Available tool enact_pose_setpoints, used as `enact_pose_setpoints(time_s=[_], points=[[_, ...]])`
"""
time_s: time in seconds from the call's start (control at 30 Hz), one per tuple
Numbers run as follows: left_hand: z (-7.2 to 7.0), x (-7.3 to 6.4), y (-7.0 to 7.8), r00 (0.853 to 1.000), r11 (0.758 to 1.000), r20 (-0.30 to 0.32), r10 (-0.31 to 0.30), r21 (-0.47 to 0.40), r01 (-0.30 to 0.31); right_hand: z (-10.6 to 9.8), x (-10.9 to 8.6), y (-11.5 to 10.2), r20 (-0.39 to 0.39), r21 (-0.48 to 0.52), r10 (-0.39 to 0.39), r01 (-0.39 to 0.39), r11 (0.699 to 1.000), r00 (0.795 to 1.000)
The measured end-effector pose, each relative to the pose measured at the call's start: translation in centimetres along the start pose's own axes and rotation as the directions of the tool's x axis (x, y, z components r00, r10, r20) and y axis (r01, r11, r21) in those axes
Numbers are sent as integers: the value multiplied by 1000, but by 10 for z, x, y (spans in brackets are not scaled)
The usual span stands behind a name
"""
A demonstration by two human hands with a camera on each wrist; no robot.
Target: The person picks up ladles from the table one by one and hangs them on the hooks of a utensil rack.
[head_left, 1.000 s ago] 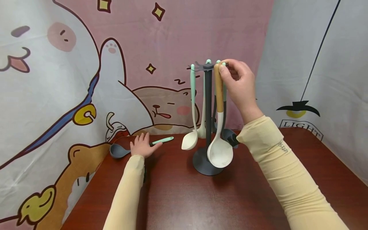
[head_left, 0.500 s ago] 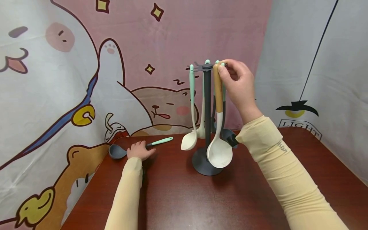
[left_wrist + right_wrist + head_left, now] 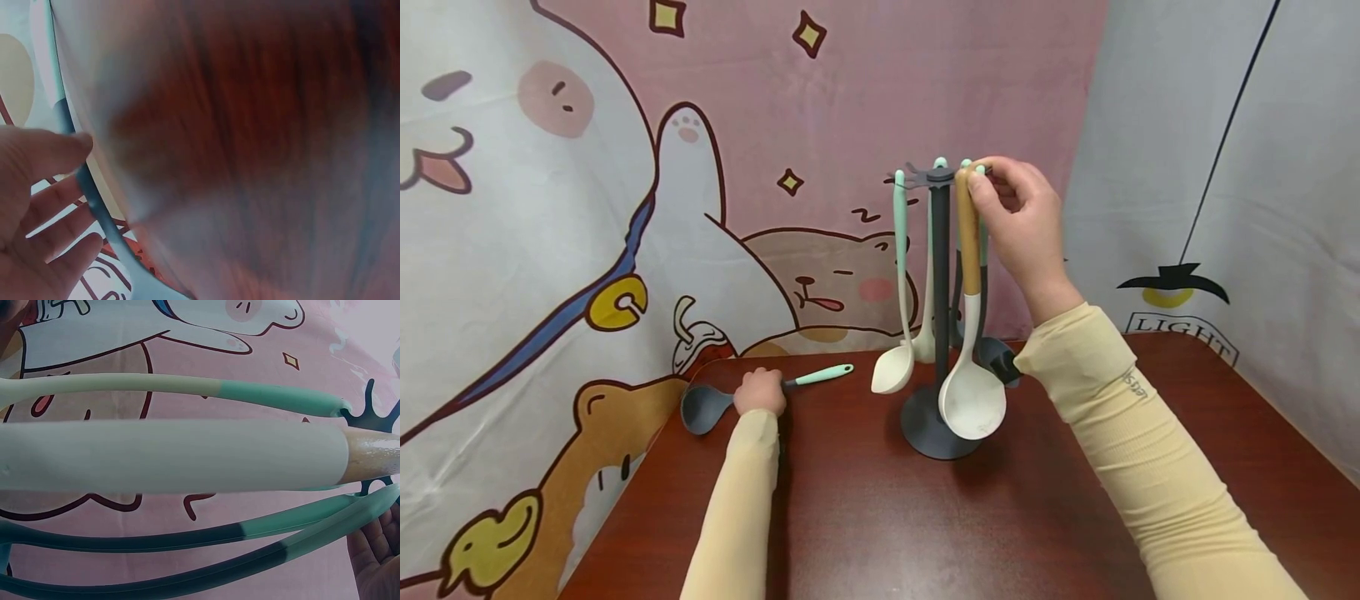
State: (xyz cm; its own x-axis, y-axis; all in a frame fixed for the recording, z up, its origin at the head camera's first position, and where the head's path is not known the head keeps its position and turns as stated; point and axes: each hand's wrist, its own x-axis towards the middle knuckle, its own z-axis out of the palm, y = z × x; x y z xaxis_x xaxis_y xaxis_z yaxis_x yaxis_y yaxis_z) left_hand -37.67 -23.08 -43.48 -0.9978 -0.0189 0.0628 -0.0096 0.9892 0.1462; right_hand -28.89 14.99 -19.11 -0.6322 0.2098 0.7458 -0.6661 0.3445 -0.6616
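My left hand [image 3: 760, 392] grips the handle of a dark grey ladle with a mint end [image 3: 702, 410], at the table's far left. In the left wrist view, the handle [image 3: 103, 209] passes between my thumb and fingers. At the top of a dark grey utensil stand [image 3: 942, 283], my right hand [image 3: 1022, 217] pinches the end of a wooden handle on a white ladle [image 3: 973, 404]. That ladle hangs upright in front of the stand's pole. In the right wrist view its white shaft [image 3: 175, 456] crosses the middle, and only part of my right hand [image 3: 378, 550] shows.
A white pointed-lip ladle [image 3: 893, 369] hangs on the stand's left side. Behind the pole hang a pale utensil [image 3: 926, 343] and dark utensils with mint handles [image 3: 250, 532]. A printed cloth [image 3: 1000, 75] rises behind the brown table [image 3: 865, 517].
My left hand has come down and curled round the dark ladle's handle. The ladle's bowl has turned and shifted slightly. My right hand stays at the stand's top.
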Motion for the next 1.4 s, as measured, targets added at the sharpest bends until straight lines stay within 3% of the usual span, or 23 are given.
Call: enact_pose_setpoints(time_s=[0.5, 0.7, 0.9, 1.1, 1.4], points=[[-2, 1, 3, 1000, 999, -12, -11, 43, 11, 1, -2, -1, -4, -1, 5, -5, 1000, 1000], [-3, -1, 1, 1000, 999, -20, 11, 35, -11, 1, -2, 0, -1, -1, 9, -9, 1000, 1000], [-11, -2, 6, 994, 999, -102, 33, -22, -36, 0, -2, 0, -2, -1, 7, -7, 1000, 1000], [-18, -1, 17, 977, 991, -204, 67, -100, -89, -1, -2, -1, -2, -1, 12, -12, 1000, 1000], [-34, -8, 39, 954, 956, -285, 93, -242, -166, 0, -2, -1, 0, 1, 12, -12, 1000, 1000]])
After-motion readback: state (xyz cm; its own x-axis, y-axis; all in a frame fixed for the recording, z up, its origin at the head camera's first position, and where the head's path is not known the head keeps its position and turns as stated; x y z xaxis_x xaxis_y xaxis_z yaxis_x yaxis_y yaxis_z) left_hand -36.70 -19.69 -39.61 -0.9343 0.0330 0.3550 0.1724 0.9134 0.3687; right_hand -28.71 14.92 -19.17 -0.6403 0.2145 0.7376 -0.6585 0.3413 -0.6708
